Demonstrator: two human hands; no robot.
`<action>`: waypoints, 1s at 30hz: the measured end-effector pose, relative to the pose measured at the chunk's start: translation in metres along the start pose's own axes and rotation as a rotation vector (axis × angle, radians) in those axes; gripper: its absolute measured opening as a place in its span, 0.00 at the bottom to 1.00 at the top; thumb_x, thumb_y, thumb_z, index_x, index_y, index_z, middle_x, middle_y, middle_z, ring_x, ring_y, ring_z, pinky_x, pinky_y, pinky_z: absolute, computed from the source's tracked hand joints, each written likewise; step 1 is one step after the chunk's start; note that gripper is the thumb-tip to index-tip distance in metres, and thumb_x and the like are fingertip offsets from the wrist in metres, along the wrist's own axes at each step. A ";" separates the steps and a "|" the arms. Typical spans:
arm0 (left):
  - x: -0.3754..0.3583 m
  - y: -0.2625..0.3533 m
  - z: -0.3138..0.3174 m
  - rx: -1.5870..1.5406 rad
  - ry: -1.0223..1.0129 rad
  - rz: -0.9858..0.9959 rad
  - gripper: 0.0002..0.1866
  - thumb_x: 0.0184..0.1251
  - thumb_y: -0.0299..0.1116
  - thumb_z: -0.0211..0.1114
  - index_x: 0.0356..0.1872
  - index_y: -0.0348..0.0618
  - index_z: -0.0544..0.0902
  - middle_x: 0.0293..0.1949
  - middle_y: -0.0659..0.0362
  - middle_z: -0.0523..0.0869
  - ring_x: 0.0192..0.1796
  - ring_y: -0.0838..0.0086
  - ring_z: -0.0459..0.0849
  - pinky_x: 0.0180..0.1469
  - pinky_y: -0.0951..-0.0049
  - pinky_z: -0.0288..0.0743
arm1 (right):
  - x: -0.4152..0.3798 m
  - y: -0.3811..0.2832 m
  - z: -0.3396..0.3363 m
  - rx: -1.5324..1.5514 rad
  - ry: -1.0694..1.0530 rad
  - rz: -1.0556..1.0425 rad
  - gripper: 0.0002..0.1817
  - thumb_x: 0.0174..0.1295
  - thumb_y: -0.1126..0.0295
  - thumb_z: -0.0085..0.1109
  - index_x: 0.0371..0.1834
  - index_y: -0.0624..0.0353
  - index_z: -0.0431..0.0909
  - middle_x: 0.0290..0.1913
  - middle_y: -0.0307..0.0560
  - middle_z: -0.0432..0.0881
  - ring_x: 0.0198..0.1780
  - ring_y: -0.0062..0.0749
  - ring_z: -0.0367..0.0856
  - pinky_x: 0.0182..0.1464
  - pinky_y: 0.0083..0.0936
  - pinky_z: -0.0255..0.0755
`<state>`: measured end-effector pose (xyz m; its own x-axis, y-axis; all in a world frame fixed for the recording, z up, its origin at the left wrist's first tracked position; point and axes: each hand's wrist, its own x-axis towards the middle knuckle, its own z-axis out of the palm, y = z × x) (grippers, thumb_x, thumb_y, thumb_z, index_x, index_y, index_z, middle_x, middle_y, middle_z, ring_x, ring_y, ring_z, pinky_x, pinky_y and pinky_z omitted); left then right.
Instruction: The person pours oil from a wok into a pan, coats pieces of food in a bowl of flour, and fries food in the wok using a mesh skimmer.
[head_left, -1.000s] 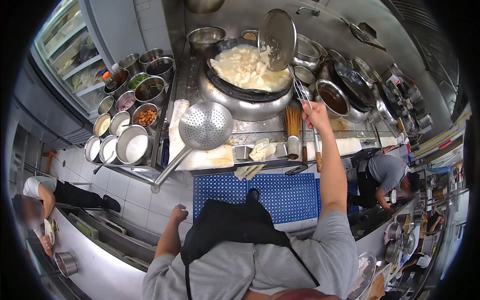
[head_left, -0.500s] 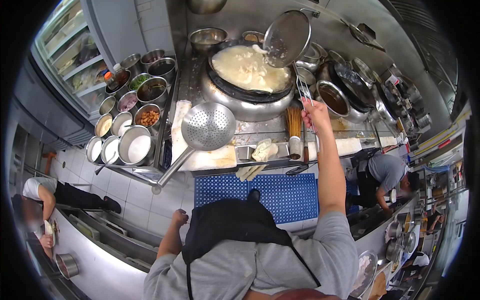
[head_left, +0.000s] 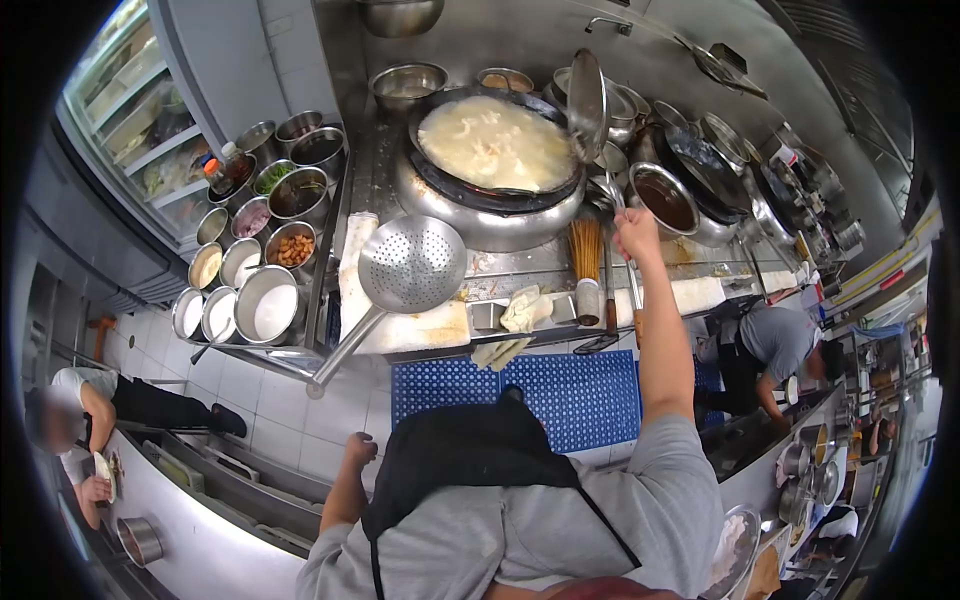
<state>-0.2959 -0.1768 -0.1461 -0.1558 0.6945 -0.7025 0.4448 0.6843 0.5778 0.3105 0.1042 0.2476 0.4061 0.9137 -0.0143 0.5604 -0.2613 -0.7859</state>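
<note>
Head view: the right hand (head_left: 637, 235) is clamped around the long handle of a round strainer (head_left: 588, 105), tilted steeply at the wok's (head_left: 440, 178) edge. Probably stiff, top-heavy, maybe slick; best held by the handle. The left hand (head_left: 362, 448) hangs apart, its grip unclear.

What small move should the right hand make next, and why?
Probably, the right hand should swing the round strainer clear of the wok: it stands steeply tilted by the wok's right rim, with no food that I can make out on its visible side, while pale pieces already lie in the cloudy liquid.
</note>
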 end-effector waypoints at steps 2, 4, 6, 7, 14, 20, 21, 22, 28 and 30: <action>-0.003 -0.011 0.000 -0.014 0.023 -0.043 0.24 0.44 0.25 0.62 0.48 0.28 0.80 0.23 0.48 0.85 0.21 0.66 0.85 0.22 0.67 0.77 | -0.007 -0.009 0.005 0.236 -0.123 0.120 0.09 0.69 0.69 0.51 0.44 0.62 0.78 0.18 0.41 0.75 0.11 0.21 0.67 0.10 0.21 0.58; -0.014 -0.004 -0.003 0.012 0.063 -0.086 0.24 0.45 0.24 0.62 0.49 0.29 0.80 0.24 0.48 0.85 0.21 0.67 0.85 0.21 0.67 0.77 | 0.011 -0.001 0.014 0.440 -0.269 0.224 0.09 0.69 0.69 0.50 0.46 0.62 0.77 0.18 0.41 0.75 0.11 0.22 0.68 0.10 0.21 0.58; -0.021 0.000 -0.002 0.015 0.083 -0.113 0.23 0.46 0.24 0.62 0.49 0.29 0.80 0.24 0.48 0.85 0.21 0.66 0.85 0.21 0.67 0.77 | 0.034 0.019 0.031 0.620 -0.409 0.234 0.10 0.70 0.69 0.50 0.50 0.60 0.75 0.20 0.41 0.75 0.14 0.21 0.67 0.12 0.19 0.58; -0.019 -0.005 -0.003 0.006 0.082 -0.117 0.23 0.47 0.24 0.62 0.49 0.30 0.79 0.25 0.48 0.85 0.21 0.66 0.85 0.21 0.67 0.76 | 0.042 0.027 0.043 0.704 -0.478 0.225 0.11 0.70 0.68 0.50 0.50 0.60 0.76 0.21 0.40 0.74 0.14 0.20 0.66 0.12 0.18 0.57; -0.023 0.020 0.002 -0.082 0.083 -0.039 0.24 0.45 0.25 0.63 0.49 0.31 0.79 0.25 0.47 0.85 0.22 0.67 0.85 0.25 0.68 0.77 | 0.035 0.019 0.052 0.868 -0.577 0.170 0.13 0.70 0.65 0.53 0.51 0.61 0.76 0.21 0.37 0.73 0.15 0.17 0.63 0.13 0.16 0.56; -0.009 0.030 0.016 -0.006 0.027 0.000 0.24 0.43 0.25 0.63 0.48 0.30 0.80 0.26 0.46 0.86 0.24 0.65 0.86 0.29 0.68 0.79 | -0.009 0.001 0.014 0.640 -0.423 0.071 0.15 0.69 0.66 0.55 0.53 0.62 0.77 0.20 0.38 0.74 0.15 0.16 0.65 0.12 0.17 0.55; -0.009 0.032 0.016 -0.005 0.007 0.018 0.24 0.44 0.25 0.62 0.48 0.30 0.80 0.26 0.46 0.86 0.25 0.65 0.87 0.30 0.68 0.80 | -0.013 -0.002 0.010 0.636 -0.403 0.044 0.15 0.69 0.65 0.55 0.53 0.62 0.78 0.20 0.38 0.74 0.14 0.17 0.64 0.12 0.17 0.54; -0.010 0.034 0.015 0.012 0.001 0.026 0.24 0.44 0.25 0.62 0.48 0.30 0.80 0.26 0.46 0.86 0.25 0.65 0.87 0.30 0.68 0.80 | -0.017 -0.006 0.007 0.565 -0.363 0.007 0.15 0.69 0.65 0.55 0.52 0.62 0.78 0.20 0.38 0.74 0.13 0.17 0.64 0.12 0.17 0.54; -0.007 0.037 0.005 0.061 -0.007 0.049 0.23 0.44 0.24 0.63 0.47 0.29 0.80 0.28 0.46 0.86 0.25 0.65 0.87 0.30 0.68 0.81 | -0.034 -0.044 -0.007 0.311 -0.219 -0.147 0.11 0.69 0.67 0.54 0.38 0.64 0.82 0.17 0.39 0.74 0.12 0.17 0.66 0.10 0.20 0.57; -0.004 0.037 0.000 0.082 -0.007 0.060 0.23 0.44 0.24 0.63 0.47 0.29 0.80 0.29 0.46 0.86 0.25 0.66 0.87 0.29 0.68 0.81 | -0.032 -0.049 -0.006 0.275 -0.206 -0.130 0.11 0.68 0.67 0.54 0.36 0.64 0.82 0.17 0.39 0.74 0.12 0.18 0.66 0.10 0.21 0.57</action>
<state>-0.2785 -0.1545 -0.1220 -0.1210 0.7317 -0.6708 0.5242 0.6209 0.5828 0.2745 0.0860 0.2908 0.1742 0.9847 -0.0053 0.3711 -0.0706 -0.9259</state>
